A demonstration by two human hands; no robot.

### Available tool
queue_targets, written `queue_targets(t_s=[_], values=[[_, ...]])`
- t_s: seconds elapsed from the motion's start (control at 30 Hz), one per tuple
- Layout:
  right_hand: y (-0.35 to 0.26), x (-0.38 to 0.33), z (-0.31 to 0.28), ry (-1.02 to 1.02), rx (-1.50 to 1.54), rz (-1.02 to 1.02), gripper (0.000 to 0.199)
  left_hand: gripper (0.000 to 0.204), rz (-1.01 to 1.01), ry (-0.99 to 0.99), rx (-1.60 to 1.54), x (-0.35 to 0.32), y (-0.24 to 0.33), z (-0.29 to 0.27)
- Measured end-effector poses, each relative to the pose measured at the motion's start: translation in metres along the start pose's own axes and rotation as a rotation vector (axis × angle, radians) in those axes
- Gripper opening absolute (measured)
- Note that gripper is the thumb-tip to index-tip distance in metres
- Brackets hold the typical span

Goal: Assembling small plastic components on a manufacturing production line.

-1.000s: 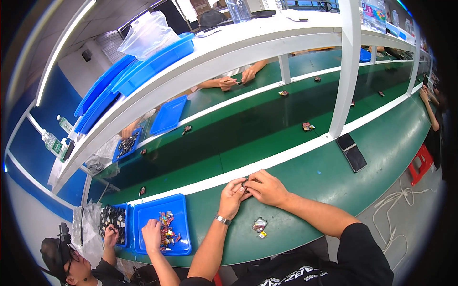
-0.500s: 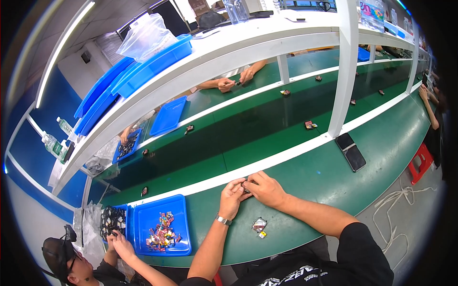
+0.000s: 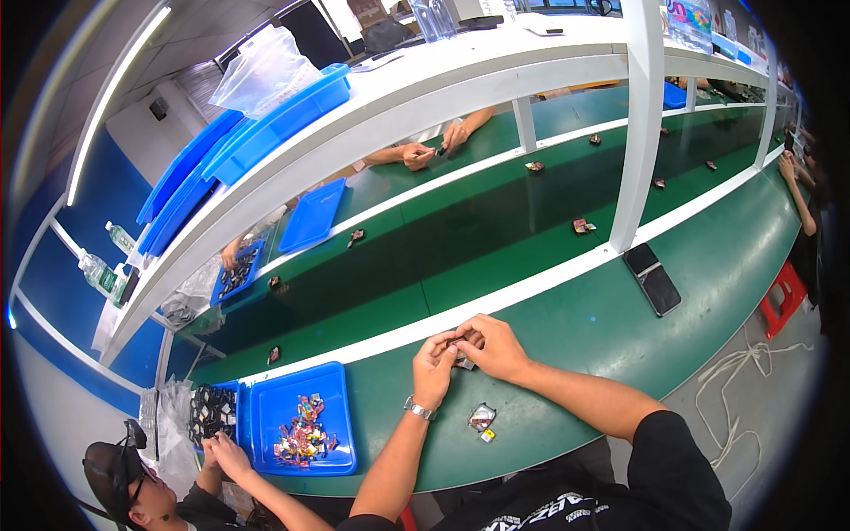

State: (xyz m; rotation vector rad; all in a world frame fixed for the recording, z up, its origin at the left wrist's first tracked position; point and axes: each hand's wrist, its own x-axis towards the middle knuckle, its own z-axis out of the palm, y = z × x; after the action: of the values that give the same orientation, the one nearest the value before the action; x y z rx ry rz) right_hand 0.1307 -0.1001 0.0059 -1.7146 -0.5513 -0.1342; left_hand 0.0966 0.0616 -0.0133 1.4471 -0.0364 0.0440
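The green bench [image 3: 602, 341] spans the near side, and the green belt [image 3: 496, 265] runs beyond its white rail. A blue tray [image 3: 268, 398] stands on the bench to the left and contains a loose heap of small coloured pieces [image 3: 305, 434].

Progress, judged from the present layout: handling of the held unit appears incomplete, since both hands engage it above the bench. A dark-and-silver unit [image 3: 482, 416] lies nearer the person, with a yellow-and-white piece [image 3: 487, 435] just beside it; neither is in hand. Small bundles, such as the dark-and-coloured bundle [image 3: 583, 227], lie well apart along the belt. Whether these are complete cannot be determined.

Left hand [image 3: 432, 365]: fingers curled, thumb and fingertips gripping the unit from the left. Right hand [image 3: 492, 347]: bent over the unit, thumb and forefinger closed on it in a pinch. The small dark unit [image 3: 465, 361] sits between the two sets of fingertips, near the rail; it is largely covered, and its detail cannot be read.
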Motion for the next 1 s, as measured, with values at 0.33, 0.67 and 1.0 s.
queue_targets(t_s=[0.33,0.67,1.0], values=[[-0.002,-0.004,-0.002,0.103,-0.368,-0.308,0.013,0.035,-0.040,-0.092,-0.141,0.002,-0.004,-0.007],[-0.001,-0.005,0.001,0.093,-0.555,-0.432,0.008,0.037,-0.084,-0.102,-0.212,0.000,0.000,-0.008],[0.007,-0.001,0.005,0.062,-0.541,-0.411,0.012,0.036,-0.114,-0.064,-0.211,0.004,-0.001,-0.006]])
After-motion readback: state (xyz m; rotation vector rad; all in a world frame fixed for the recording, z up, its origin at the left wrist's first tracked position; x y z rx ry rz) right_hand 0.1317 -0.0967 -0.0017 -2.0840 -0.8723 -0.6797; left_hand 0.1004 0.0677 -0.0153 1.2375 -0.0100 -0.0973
